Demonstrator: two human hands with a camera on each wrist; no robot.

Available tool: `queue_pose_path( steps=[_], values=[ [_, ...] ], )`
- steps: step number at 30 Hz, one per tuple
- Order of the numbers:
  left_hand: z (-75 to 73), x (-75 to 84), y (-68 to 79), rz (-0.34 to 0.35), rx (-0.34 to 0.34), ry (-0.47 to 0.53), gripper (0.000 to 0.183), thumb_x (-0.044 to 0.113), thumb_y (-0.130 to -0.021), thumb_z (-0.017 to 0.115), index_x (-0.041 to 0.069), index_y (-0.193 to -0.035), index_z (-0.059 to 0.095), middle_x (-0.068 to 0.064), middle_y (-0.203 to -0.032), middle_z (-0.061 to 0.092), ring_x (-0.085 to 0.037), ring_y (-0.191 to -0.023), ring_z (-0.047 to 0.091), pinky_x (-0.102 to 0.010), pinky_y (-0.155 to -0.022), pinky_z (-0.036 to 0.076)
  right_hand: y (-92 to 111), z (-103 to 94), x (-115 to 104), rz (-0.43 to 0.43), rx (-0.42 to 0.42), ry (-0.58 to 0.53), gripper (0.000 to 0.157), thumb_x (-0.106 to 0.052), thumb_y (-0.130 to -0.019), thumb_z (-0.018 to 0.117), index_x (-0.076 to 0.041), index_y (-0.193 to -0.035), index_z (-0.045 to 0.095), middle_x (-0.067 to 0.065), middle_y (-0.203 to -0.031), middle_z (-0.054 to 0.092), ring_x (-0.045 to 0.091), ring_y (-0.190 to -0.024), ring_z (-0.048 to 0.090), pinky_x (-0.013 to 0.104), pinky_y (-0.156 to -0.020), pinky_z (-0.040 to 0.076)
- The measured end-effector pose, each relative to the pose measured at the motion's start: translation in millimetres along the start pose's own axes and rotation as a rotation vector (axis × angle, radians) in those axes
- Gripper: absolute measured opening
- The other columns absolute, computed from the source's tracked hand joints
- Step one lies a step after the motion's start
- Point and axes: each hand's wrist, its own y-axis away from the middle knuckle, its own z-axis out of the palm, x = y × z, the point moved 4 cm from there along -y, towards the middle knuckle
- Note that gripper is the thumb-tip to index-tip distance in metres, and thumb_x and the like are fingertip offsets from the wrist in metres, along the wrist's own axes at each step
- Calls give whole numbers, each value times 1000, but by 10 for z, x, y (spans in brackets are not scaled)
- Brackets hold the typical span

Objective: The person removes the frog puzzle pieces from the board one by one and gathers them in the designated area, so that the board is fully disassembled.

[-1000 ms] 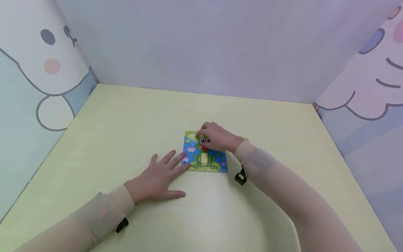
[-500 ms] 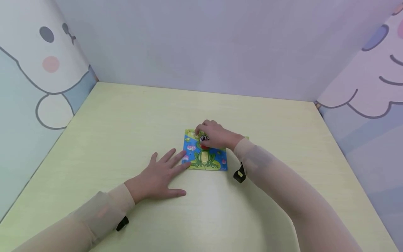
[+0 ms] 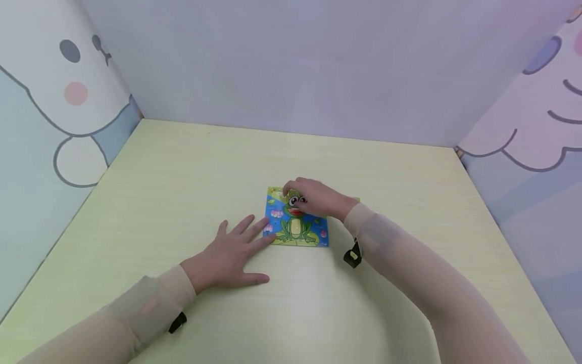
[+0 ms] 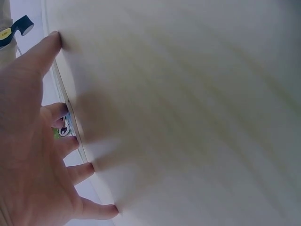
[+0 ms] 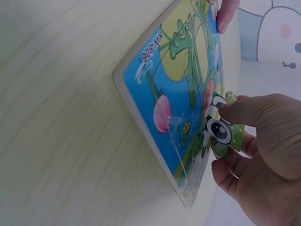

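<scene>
A frog jigsaw puzzle board (image 3: 300, 245) lies flat on the table. My right hand (image 3: 320, 197) is over its upper part. In the right wrist view, thumb and fingers pinch a puzzle piece (image 5: 220, 132) printed with the frog's big eyes. The piece is tilted up at the board's surface. My left hand (image 3: 227, 258) is spread palm down on the table, two fingertips on the board's left edge. From the left wrist view, the underside of that hand shows with fingers apart, a bit of the frog's eye visible between them.
The pale wooden table (image 3: 195, 172) runs back to a plain wall (image 3: 291, 71). Side walls with cartoon animals (image 3: 77, 116) flank it. A small yellow-green edge (image 3: 356, 199) peeks out behind the right wrist. A black strap (image 3: 352, 256) hangs under the right sleeve.
My right hand and wrist have shifted slightly to the right, still pinching the puzzle piece over the board. The left hand stays in place.
</scene>
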Motion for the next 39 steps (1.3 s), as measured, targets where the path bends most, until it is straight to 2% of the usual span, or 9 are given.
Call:
queue_pose_path(
  steps=[5, 16, 25, 30, 35, 39],
  values=[
    [-17, -1, -4, -1, 0, -2, 87, 70, -91, 65, 25, -162, 42, -10, -174, 27, -46, -158, 26, -85, -106, 31, 35, -24, -1, -34, 29, -9, 34, -8, -106, 56, -19, -138, 62, 4, -127, 64, 21, -111, 61, 40, -105, 53],
    [-13, -2, -17, 0, -9, -1, 87, 70, -91, 65, 25, -162, 41, -10, -174, 26, -46, -158, 25, -85, -106, 32, 98, -50, -19, -99, 101, 8, 33, -6, -105, 55, -17, -134, 66, 4, -122, 67, 20, -105, 62, 38, -101, 55],
    [-34, 8, -46, 3, -21, 4, 88, 70, -90, 66, 23, -160, 44, -10, -174, 26, -46, -158, 24, -86, -106, 30, 84, -25, -30, -112, 90, 46, 33, -7, -106, 56, -16, -136, 67, 5, -123, 68, 20, -102, 63, 38, -100, 55],
    [-104, 71, -129, 38, -16, 3, 87, 70, -89, 68, 20, -157, 49, -9, -174, 28, -43, -160, 22, -86, -110, 24, 91, -23, -7, -114, 96, 26, 33, -7, -106, 56, -15, -136, 67, 5, -123, 68, 20, -103, 63, 38, -100, 55],
    [-120, 144, -236, 80, -49, 14, 89, 70, -90, 67, 19, -160, 44, -9, -175, 26, -40, -162, 19, -86, -112, 20, 88, -18, 24, -112, 96, 11, 33, -8, -107, 55, -15, -136, 67, 5, -123, 69, 19, -105, 63, 38, -101, 55],
    [-114, 176, -291, 89, -59, 4, 90, 72, -90, 65, 18, -159, 45, -7, -174, 28, -40, -162, 20, -86, -112, 21, 75, -21, 31, -109, 91, -5, 33, -9, -107, 55, -15, -137, 67, 5, -125, 69, 20, -107, 63, 38, -104, 54]
  ],
)
